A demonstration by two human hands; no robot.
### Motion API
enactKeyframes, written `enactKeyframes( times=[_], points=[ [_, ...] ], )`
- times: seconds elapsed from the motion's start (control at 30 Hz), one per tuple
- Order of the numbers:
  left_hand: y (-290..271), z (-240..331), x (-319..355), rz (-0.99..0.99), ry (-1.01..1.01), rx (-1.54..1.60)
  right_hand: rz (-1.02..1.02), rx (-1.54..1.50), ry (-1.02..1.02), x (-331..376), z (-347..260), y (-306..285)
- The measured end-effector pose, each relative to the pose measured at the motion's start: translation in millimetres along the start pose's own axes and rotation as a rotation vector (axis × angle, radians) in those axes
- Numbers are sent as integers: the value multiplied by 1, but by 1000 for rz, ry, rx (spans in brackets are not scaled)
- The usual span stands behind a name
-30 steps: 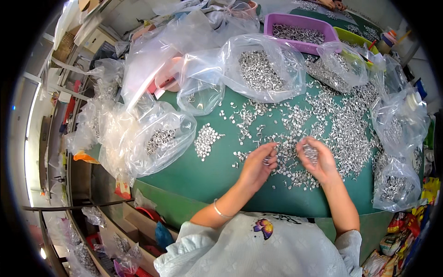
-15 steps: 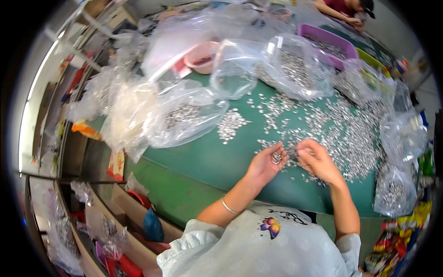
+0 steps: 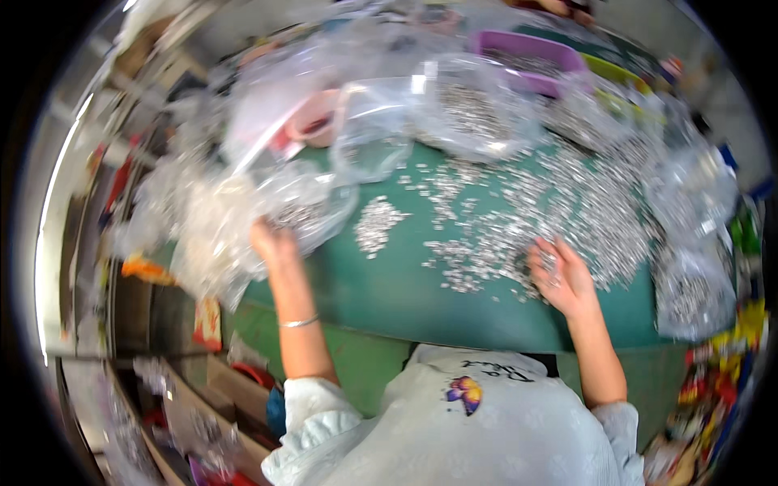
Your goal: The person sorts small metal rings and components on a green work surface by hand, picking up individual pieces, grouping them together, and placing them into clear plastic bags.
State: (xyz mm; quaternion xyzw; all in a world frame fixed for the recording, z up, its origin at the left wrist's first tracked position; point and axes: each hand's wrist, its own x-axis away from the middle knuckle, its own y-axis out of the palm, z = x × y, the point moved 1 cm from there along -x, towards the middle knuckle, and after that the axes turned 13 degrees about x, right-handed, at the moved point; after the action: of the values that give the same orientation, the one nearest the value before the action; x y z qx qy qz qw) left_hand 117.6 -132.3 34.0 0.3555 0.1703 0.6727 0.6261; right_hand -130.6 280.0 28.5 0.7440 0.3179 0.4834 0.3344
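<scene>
"How many of each?"

"Two hands, one purple tub [image 3: 541,83] and one green tub [image 3: 613,70] side by side toward the counter's far right corner, one pink bowl [image 3: 324,136] toward its far left. The metal pieces [image 3: 604,223] are too many to count: a broad spread over the counter's right half, plus one small pile [image 3: 377,225] left of it."

"And the hands?"

"The right hand [image 3: 561,277] is half-curled, palm up, around some pieces near the spread's near side. The left hand [image 3: 277,240] is at the clear bag [image 3: 331,212] of pieces by the counter's left edge, too blurred to tell how open it is or whether it holds anything."

"What's changed?"

"Half a second ago they were close together by the spread; now they're well apart."

"The room?"

"A green counter [image 3: 365,300], shelves [image 3: 97,194] to the left, colourful packets [image 3: 717,389] past its near right corner."
</scene>
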Motion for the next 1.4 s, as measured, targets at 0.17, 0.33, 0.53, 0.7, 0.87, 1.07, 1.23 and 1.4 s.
enactKeyframes(
  times=[0.17, 0.33, 0.53, 0.7, 0.87, 1.07, 1.23, 1.4],
  points=[
    [18, -9, 11, 177, 192, -10, -118, -92, -100, 8, -7, -16],
    [12, -11, 27, 91, 231, -97, -88, -138, -152, 19, -4, -12],
    [24, -47, 123, -240, 308, -153, 144, -244, 20, 29, -11, -36],
    [-4, -82, 171, -424, 325, -432, 81, 70, -396, 37, -88, -52],
    [-31, -104, 215, -663, 372, -690, 84, -268, -668, 9, -287, -59],
    [-35, -119, 232, -842, 369, -1033, 542, 241, -960, -17, -418, -70],
    [-35, -124, 227, -1119, 352, -1390, 943, 1050, -1241, -30, -323, -28],
    [-25, -133, 223, -1280, 398, -1505, 148, 1519, -686, 25, -38, 10]
  ],
)
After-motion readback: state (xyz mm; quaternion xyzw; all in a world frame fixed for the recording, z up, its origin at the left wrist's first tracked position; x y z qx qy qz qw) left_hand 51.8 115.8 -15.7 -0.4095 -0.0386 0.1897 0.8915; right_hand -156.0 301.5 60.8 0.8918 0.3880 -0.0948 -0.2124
